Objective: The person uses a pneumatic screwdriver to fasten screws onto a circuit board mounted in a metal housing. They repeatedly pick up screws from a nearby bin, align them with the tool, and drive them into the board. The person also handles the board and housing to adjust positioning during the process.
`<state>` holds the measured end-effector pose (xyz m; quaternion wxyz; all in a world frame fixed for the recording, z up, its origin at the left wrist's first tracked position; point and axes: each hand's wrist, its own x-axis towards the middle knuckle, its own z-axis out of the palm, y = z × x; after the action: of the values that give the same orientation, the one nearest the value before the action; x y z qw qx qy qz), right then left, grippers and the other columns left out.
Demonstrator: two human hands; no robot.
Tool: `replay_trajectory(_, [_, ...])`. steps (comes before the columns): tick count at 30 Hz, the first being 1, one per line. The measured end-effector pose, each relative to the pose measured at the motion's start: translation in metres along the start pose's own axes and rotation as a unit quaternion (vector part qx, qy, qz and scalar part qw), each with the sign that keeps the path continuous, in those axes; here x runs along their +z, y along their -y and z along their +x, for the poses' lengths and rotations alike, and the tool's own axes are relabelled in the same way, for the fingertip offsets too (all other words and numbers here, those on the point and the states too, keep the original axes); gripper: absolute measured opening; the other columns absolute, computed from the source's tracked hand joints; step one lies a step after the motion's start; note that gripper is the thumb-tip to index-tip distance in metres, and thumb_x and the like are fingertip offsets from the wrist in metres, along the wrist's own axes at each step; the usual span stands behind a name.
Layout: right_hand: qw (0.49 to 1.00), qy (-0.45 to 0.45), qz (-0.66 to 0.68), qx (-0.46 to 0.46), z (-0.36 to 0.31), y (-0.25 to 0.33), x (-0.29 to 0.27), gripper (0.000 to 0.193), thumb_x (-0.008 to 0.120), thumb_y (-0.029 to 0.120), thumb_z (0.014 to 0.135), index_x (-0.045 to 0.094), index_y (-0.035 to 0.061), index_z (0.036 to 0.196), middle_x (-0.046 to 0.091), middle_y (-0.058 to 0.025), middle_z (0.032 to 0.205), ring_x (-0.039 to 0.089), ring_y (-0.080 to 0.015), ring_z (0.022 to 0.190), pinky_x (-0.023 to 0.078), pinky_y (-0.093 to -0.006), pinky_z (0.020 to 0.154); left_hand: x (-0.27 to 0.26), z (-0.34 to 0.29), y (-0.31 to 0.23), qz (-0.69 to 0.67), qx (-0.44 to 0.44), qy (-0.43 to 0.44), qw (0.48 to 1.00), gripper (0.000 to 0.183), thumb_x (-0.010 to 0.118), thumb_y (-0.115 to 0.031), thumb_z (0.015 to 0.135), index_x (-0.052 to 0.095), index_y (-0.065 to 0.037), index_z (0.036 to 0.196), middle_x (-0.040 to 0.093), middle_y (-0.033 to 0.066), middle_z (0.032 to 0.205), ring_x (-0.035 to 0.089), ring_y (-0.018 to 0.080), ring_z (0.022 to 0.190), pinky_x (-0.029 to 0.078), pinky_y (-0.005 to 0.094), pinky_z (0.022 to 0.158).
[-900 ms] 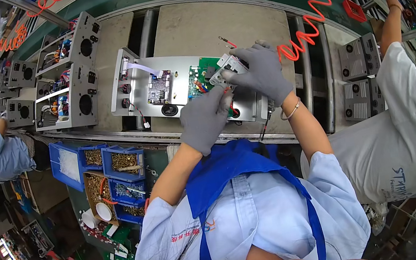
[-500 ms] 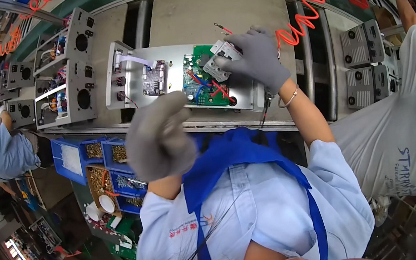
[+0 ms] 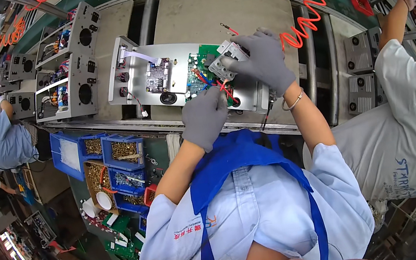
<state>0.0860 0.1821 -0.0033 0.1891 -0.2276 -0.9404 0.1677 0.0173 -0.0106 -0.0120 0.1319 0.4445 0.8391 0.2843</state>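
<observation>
An open metal chassis (image 3: 173, 66) lies in front of me, with a green circuit board (image 3: 206, 51) and a smaller dark board (image 3: 157, 78) mounted in it. My right hand (image 3: 265, 62), in a grey glove, is closed on a grey-white block-shaped part (image 3: 224, 65) with round holes, tilted above the green board. Below it, my gloved left hand (image 3: 206, 115) has its fingertips pinched together on a red wire (image 3: 225, 88) at the board's near edge. Part of the board is hidden under both hands and the block.
Blue bins (image 3: 125, 151) with small metal fasteners stand to the near left. Finished-looking grey cases (image 3: 79, 68) are stacked at the left, more grey units (image 3: 361, 50) at the right. A coiled orange hose (image 3: 315, 6) hangs at the far right, near a co-worker's grey shirt (image 3: 378, 132).
My left hand has come from the chassis's near edge, where it was blurred, up and right to the red wire. The right hand keeps hold of the block in nearly the same place.
</observation>
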Motion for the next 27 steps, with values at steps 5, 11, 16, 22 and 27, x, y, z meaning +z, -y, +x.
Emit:
replay_trajectory(5, [0.999, -0.034, -0.013, -0.016, -0.001, -0.001, 0.004, 0.059, 0.062, 0.062, 0.068, 0.072, 0.0114, 0.095, 0.066, -0.01, 0.071, 0.062, -0.0239, 0.075, 0.034, -0.0372, 0.1, -0.003, 0.005, -0.001, 0.044, -0.008, 0.043, 0.998, 0.016, 0.058, -0.022, 0.086, 0.061, -0.007, 0.085, 0.061, 0.0172, 0.072, 0.061, 0.0374, 0.068, 0.047, 0.0471, 0.061])
replay_trajectory(11, [1.0, -0.002, -0.013, -0.004, 0.0, 0.002, -0.002, 0.057, 0.063, 0.062, 0.067, 0.072, 0.0118, 0.094, 0.065, -0.0108, 0.07, 0.062, -0.0239, 0.074, 0.034, -0.0372, 0.1, 0.0, 0.008, -0.003, 0.066, -0.01, 0.041, 0.997, 0.018, 0.057, -0.023, 0.086, 0.057, -0.007, 0.079, 0.06, 0.0173, 0.067, 0.061, 0.0379, 0.066, 0.046, 0.0485, 0.06])
replay_trajectory(16, [1.0, 0.012, -0.021, 0.0, 0.0, 0.004, -0.006, 0.055, 0.069, 0.053, 0.065, 0.072, 0.0109, 0.1, 0.069, -0.0078, 0.079, 0.062, -0.0225, 0.074, 0.038, -0.0359, 0.097, -0.002, 0.01, -0.006, 0.078, -0.014, 0.052, 0.995, 0.018, 0.058, -0.023, 0.086, 0.057, -0.007, 0.078, 0.06, 0.017, 0.067, 0.061, 0.038, 0.067, 0.047, 0.0485, 0.06])
replay_trajectory(22, [1.0, -0.004, -0.005, -0.006, 0.0, 0.001, -0.003, 0.056, 0.066, 0.059, 0.066, 0.072, 0.0112, 0.094, 0.065, -0.0093, 0.07, 0.062, -0.0236, 0.071, 0.036, -0.0375, 0.099, 0.001, 0.019, -0.006, 0.099, -0.023, 0.052, 0.993, 0.026, 0.06, -0.024, 0.085, 0.056, -0.01, 0.107, 0.063, 0.0169, 0.071, 0.063, 0.0376, 0.069, 0.049, 0.0476, 0.06])
replay_trajectory(27, [1.0, -0.003, 0.007, -0.001, 0.001, 0.002, -0.002, 0.055, 0.064, 0.061, 0.067, 0.072, 0.0111, 0.09, 0.062, -0.0103, 0.064, 0.061, -0.025, 0.069, 0.035, -0.0381, 0.099, -0.008, 0.026, -0.019, 0.12, -0.107, 0.069, 0.985, 0.074, 0.067, -0.036, 0.083, 0.027, -0.017, 0.143, 0.065, 0.0167, 0.071, 0.064, 0.0373, 0.064, 0.049, 0.0466, 0.054])
